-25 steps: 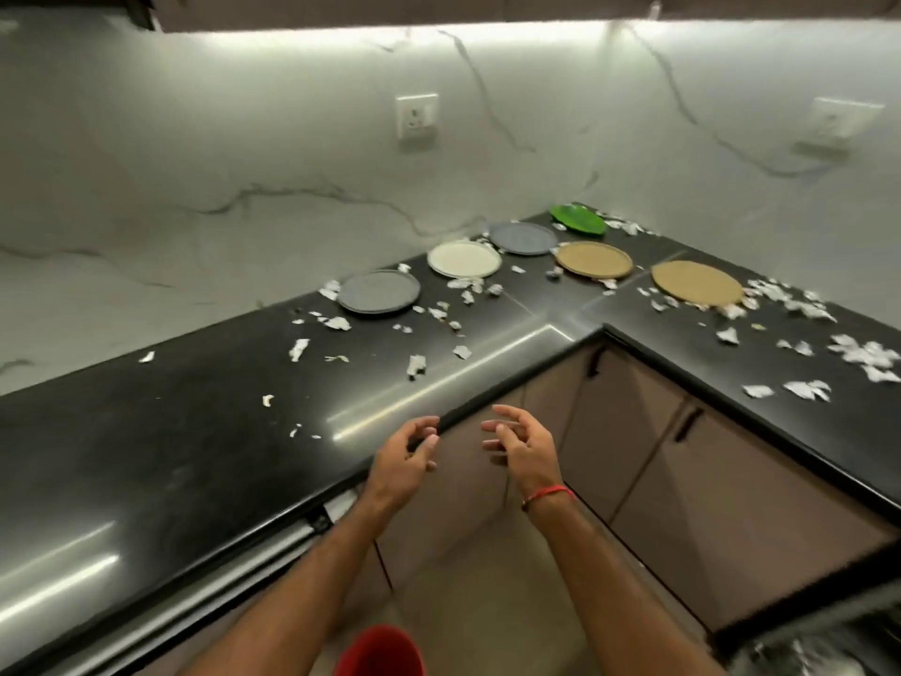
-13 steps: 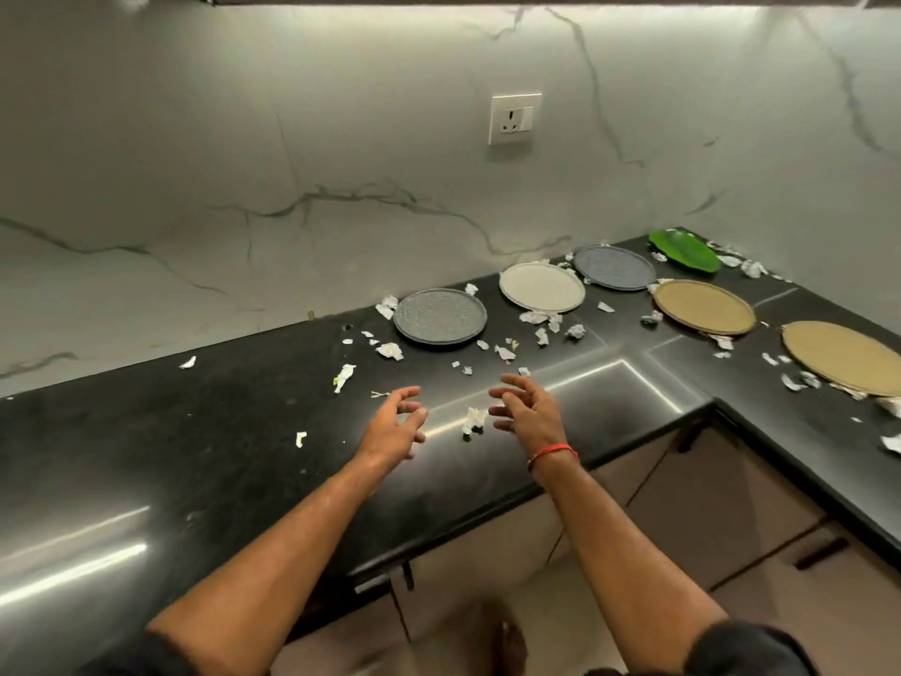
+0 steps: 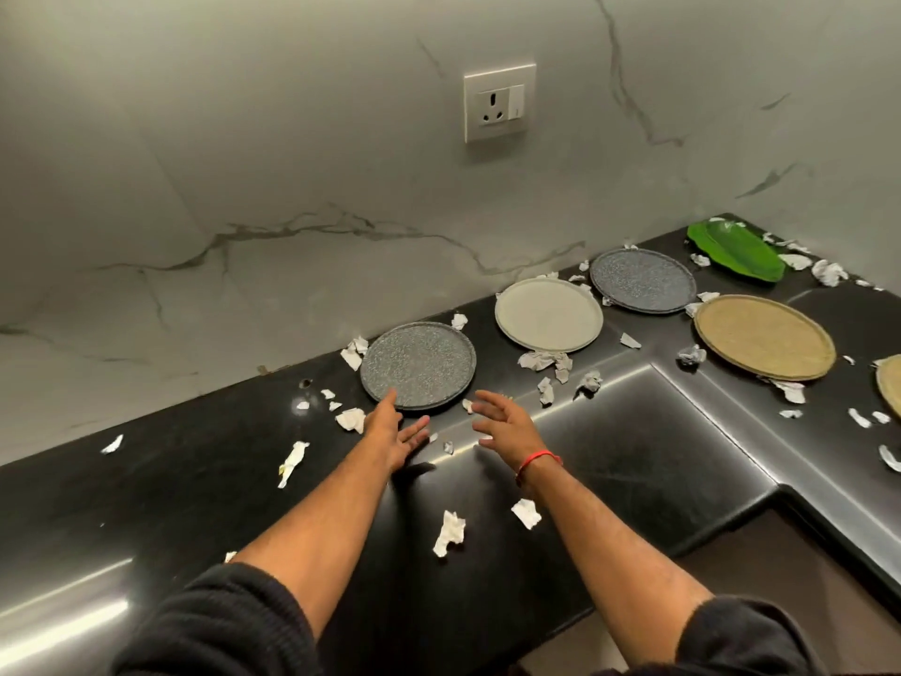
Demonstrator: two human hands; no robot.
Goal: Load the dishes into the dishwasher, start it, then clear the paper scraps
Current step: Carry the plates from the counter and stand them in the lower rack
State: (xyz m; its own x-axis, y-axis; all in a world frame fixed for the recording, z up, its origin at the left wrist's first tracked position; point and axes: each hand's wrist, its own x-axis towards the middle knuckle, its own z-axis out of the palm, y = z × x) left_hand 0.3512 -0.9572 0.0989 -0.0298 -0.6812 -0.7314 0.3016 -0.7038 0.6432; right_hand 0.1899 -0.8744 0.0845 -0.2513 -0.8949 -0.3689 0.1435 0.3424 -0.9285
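A speckled grey plate (image 3: 418, 365) lies flat on the black countertop (image 3: 146, 480) just beyond my hands. My left hand (image 3: 392, 431) reaches out with straight fingers, its fingertips at the plate's near left rim. My right hand (image 3: 504, 424) hovers open a little right of that plate and holds nothing. Further right lie a cream plate (image 3: 548, 314), a second speckled grey plate (image 3: 642, 280), a tan plate (image 3: 764, 336) and a green leaf-shaped dish (image 3: 736, 251). White paper scraps (image 3: 449, 531) are strewn over the counter.
The counter turns a corner at the right, with another tan plate (image 3: 892, 383) cut off by the frame edge. A marble wall with a power socket (image 3: 499, 102) rises behind the plates. Cabinet fronts (image 3: 780, 568) sit below the counter's inner corner.
The view has moved closer over the counter. Both hands have reached forward from the counter's edge to the nearest grey plate, the left one now at its rim.
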